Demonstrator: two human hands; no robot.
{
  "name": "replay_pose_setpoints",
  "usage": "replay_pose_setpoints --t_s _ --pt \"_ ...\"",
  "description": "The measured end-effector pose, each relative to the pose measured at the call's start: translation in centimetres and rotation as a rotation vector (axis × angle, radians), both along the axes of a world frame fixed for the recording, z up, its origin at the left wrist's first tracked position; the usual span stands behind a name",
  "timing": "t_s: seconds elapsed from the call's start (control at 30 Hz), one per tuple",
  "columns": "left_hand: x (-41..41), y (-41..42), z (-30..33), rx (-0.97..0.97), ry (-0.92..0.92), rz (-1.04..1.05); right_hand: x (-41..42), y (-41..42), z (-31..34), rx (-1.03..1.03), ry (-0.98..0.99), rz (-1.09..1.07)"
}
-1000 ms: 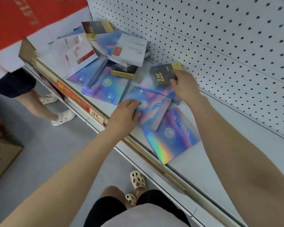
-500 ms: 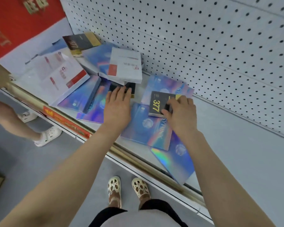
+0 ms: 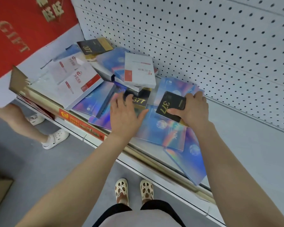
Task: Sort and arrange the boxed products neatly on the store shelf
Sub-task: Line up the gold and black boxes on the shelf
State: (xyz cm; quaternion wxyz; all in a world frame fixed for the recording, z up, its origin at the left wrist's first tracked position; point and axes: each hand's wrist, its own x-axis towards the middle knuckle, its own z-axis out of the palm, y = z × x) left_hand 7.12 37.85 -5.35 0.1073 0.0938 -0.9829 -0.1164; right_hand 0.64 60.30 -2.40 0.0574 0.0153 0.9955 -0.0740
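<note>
The right hand [image 3: 193, 110] pinches a black 377 box [image 3: 170, 105] above the holographic boxes [image 3: 161, 130] on the shelf [image 3: 246, 145], apparently gathering like with like, while the left hand [image 3: 124, 112], fingers [image 3: 117, 99] spread flat, reaches a second 377 box [image 3: 140, 100].

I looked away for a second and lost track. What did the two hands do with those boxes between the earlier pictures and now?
The right hand carried its black 377 box away from the pegboard wall toward the shelf front and still grips it. The left hand left the holographic box and reached up to a second black 377 box under the pile, fingers spread on it. The white boxes and the rest of the pile stayed put.
</note>
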Motion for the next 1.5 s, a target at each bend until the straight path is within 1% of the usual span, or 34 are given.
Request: replay_pose_setpoints --t_s 0.07,0.13,0.2,0.27,0.3,0.33,0.4,0.47,0.53,0.6,0.7,0.73,0.77,0.8,0.87,0.9,0.97,1.07,1.13,1.17,1.23,1.3,1.33,1.43,1.5 --pt "-1.2 0.6 -0.1 0.024 -0.081 0.093 0.5 0.2 0.1 -0.093 0.029 -0.051" --pt "-2.0 1.2 -0.2 0.088 -0.132 0.137 1.0 0.9 0.4 -0.183 0.047 -0.114" --pt "-1.8 1.9 0.1 0.18 -0.072 0.145 1.6 1.8 0.7 -0.267 0.066 -0.193" --pt "-0.7 2.4 0.5 0.265 0.054 0.151 2.3 2.7 1.0 -0.387 0.098 -0.263" --pt "0.2 2.6 0.8 0.329 0.106 0.147 2.6 3.1 1.1 -0.447 0.108 -0.29" --pt "1.2 2.7 1.1 0.411 0.12 0.135 2.9 3.3 1.2 -0.493 0.106 -0.306" --pt "3.4 2.5 1.6 0.545 0.055 0.082 3.5 3.4 1.1 -0.524 0.073 -0.286" --pt "5.4 2.5 1.9 0.577 -0.04 0.021 4.0 3.0 0.8 -0.522 0.043 -0.241" --pt "6.7 2.9 2.0 0.635 -0.099 0.002 4.5 2.3 0.9 -0.56 0.034 -0.232" --pt "6.9 3.2 2.4 0.747 -0.103 0.058 4.7 2.0 1.3 -0.577 -0.043 -0.192" --pt "6.3 2.9 3.0 0.831 -0.096 0.147 4.8 2.2 2.7 -0.556 -0.268 -0.068" --pt "6.1 2.7 3.1 0.875 -0.128 0.171 4.9 2.4 3.1 -0.545 -0.279 -0.042" --pt "6.0 2.6 3.2 0.913 -0.172 0.188 5.1 2.7 3.3 -0.526 -0.226 -0.023" --pt "5.9 2.4 3.4 0.921 -0.223 0.186 5.2 3.0 3.5 -0.503 -0.122 -0.011" --pt "5.7 2.6 3.6 0.857 -0.307 0.132 5.4 3.3 3.8 -0.467 0.102 0.0" --pt "5.6 2.7 3.8 0.838 -0.321 0.114 5.5 3.4 3.8 -0.478 0.156 -0.009" --pt "5.5 2.9 4.0 0.861 -0.33 0.118 5.7 3.5 3.4 -0.527 0.124 -0.053" --pt "5.8 3.3 4.2 0.891 -0.325 0.14 6.1 3.5 2.0 -0.492 0.015 -0.056" --pt "6.2 3.4 4.1 0.89 -0.277 0.156 6.5 3.5 1.2 -0.529 0.022 -0.096" --pt "6.4 3.4 4.0 0.925 -0.244 0.172 6.6 3.5 0.9 -0.588 0.045 -0.126" --pt "6.8 3.0 3.9 1.052 -0.181 0.204 7.0 3.5 0.8 -0.787 0.095 -0.194" --pt "7.0 2.5 4.0 1.204 -0.159 0.217 7.4 3.6 1.3 -1.007 0.131 -0.265" --pt "7.1 2.3 4.0 1.263 -0.15 0.216 7.6 3.7 1.6 -1.075 0.158 -0.296" --pt "7.2 2.0 4.1 1.354 -0.118 0.169 9.4 4.3 2.6 -1.217 0.263 -0.381" --pt "7.3 2.0 4.0 1.421 -0.138 0.098 11.1 4.6 2.8 -1.275 0.315 -0.453"
